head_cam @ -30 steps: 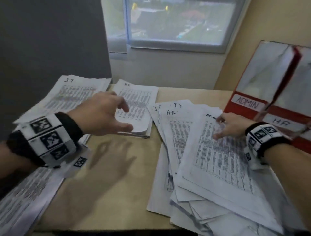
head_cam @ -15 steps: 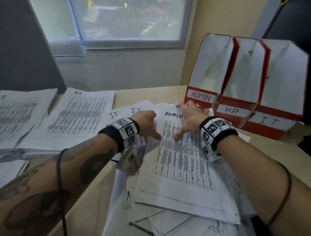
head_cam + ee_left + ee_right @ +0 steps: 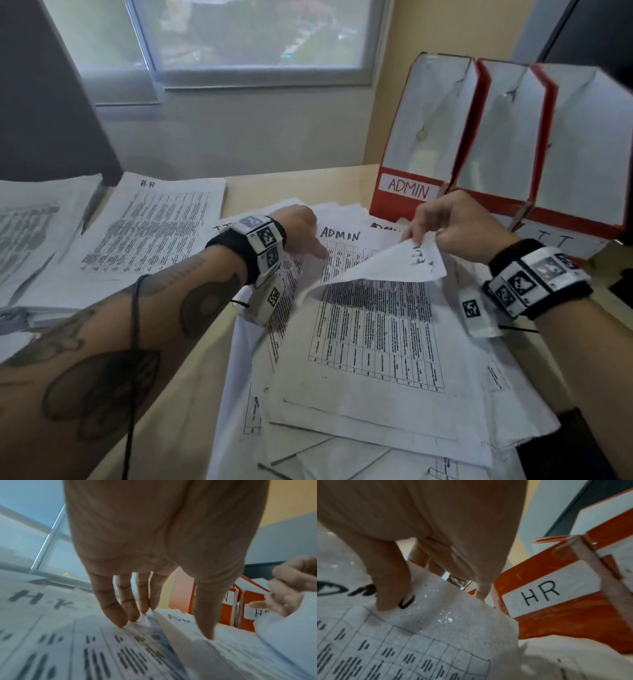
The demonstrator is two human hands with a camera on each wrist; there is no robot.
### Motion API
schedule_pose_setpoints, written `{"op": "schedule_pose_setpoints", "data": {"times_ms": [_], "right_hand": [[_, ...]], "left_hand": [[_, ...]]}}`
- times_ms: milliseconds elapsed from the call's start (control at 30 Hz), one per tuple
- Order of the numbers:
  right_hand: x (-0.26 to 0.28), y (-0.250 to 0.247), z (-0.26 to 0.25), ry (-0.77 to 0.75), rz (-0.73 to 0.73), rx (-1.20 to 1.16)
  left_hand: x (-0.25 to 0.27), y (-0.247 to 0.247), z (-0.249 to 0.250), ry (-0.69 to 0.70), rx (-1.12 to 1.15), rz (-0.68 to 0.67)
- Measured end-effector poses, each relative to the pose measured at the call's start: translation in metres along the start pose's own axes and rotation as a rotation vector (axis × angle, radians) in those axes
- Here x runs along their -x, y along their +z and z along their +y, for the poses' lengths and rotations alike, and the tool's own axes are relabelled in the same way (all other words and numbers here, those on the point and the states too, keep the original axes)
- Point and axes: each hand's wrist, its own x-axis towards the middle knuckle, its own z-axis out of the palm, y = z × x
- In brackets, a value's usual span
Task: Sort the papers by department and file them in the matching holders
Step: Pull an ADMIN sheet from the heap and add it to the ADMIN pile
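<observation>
A loose pile of printed sheets (image 3: 342,404) lies on the desk in front of me, with some marked ADMIN and some IT. My right hand (image 3: 423,234) pinches the top corner of the uppermost ADMIN sheet (image 3: 387,270) and curls it up off the pile. The thumb (image 3: 390,599) lies on its printed face. Under it lies another ADMIN sheet (image 3: 373,329). My left hand (image 3: 308,240) rests straight fingers (image 3: 120,615) on the pile's left side. Three red holders stand at the back right: ADMIN (image 3: 411,188), HR (image 3: 556,595) and IT (image 3: 589,154).
A sorted stack headed HR (image 3: 154,226) lies on the desk to the left, and another stack (image 3: 27,233) sits at the far left edge. A dark panel (image 3: 44,102) rises behind them. A window (image 3: 257,37) is straight ahead. Bare desk (image 3: 191,394) shows under my left forearm.
My left hand has come across from the left stacks onto the mixed pile. My right hand has taken the top ADMIN sheet's corner and peeled it up. The view has swung right.
</observation>
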Motion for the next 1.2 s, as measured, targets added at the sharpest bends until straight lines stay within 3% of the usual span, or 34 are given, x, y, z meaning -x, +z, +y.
{"op": "schedule_pose_setpoints", "data": {"times_ms": [133,233,300,467,567,667,867,1067,1200], "right_hand": [[0.006,0.002,-0.001,-0.020,0.027,-0.038],[0.006,0.005,-0.006,0.005,0.042,-0.030],[0.010,0.006,-0.013,0.019,0.025,-0.041],[0.006,0.010,-0.020,0.000,0.032,0.104],[-0.004,0.020,-0.019,0.006,0.060,0.260],[-0.008,0.033,-0.026,-0.018,0.060,0.361],[0.009,0.049,-0.025,-0.186,0.245,0.348],[0.054,0.037,-0.029,-0.230,0.293,0.317],[0.074,0.026,-0.023,-0.209,0.285,0.277]], "left_hand": [[-0.010,-0.006,0.015,0.132,-0.095,-0.116],[-0.017,-0.011,0.019,0.141,-0.154,-0.158],[-0.022,-0.011,0.016,0.136,-0.134,-0.095],[-0.019,-0.019,0.005,0.130,-0.023,0.204],[-0.005,-0.026,0.004,0.123,0.032,0.240],[0.012,-0.030,0.006,0.219,0.059,0.265],[0.048,-0.030,0.013,0.417,0.353,0.106],[0.033,-0.039,-0.003,0.333,0.501,-0.001],[-0.003,-0.028,0.003,0.270,0.103,0.080]]}}
